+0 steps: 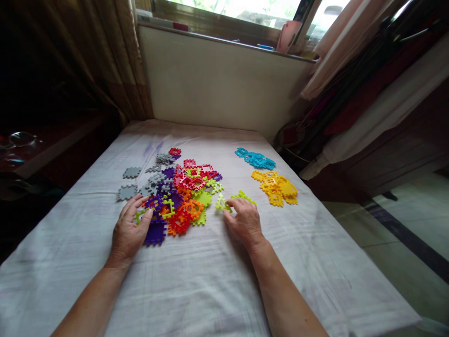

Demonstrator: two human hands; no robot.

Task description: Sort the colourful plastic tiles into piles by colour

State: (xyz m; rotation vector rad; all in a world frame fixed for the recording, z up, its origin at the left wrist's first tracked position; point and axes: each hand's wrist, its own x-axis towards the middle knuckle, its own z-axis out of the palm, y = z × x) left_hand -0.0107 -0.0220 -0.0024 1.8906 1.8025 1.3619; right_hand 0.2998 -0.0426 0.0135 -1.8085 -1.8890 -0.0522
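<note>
Loose plastic interlocking tiles with notched edges lie in a mixed pile (182, 220) of red, orange, purple and lime green. At the pile's left side rests my left hand (129, 227), thumb and fingers apart, beside a lime green tile (139, 216); whether it touches that tile is unclear. My right hand (244, 220) is closed, thumb and fingers pinching a pale lime green tile (220, 202) just right of the pile. More lime green tiles (245, 195) lie behind its knuckles, partly hidden.
Grey tiles (132, 172) spread along the pile's left. Yellow tiles (280, 187) and blue tiles (257, 159) form separate groups on the right. A pale sheet (189, 290) covers the table, which meets a wall (224, 79) below a window. Hanging clothes (372, 103) stand at right.
</note>
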